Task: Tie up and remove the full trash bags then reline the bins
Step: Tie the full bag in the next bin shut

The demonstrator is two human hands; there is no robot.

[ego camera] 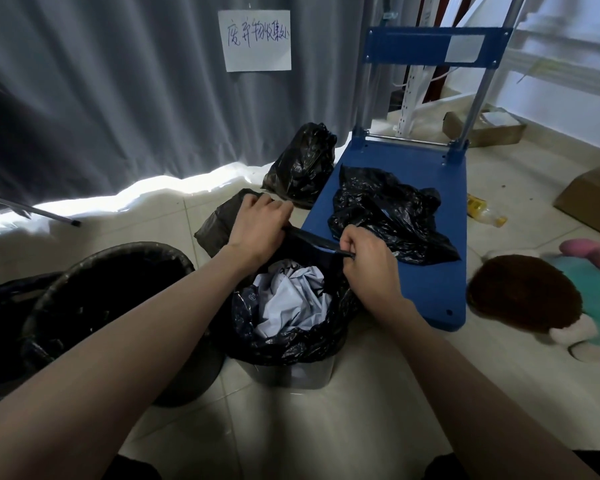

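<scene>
Blue cart [395, 174] being used as landmark. Grey bin [291, 374] sitting just left of cart; black bag [291, 337] lining it, paper-filled. Bag's stretched edge being gripped by left hand [257, 226] and right hand [364, 258], both clenched.

Single view, from the camera on my head. It faces forward and steeply down, close above the lined bin [291, 372] between my forearms. Wide angle: beyond the bin, floor, blue cart [426, 188] and grey curtain [118, 98].
</scene>
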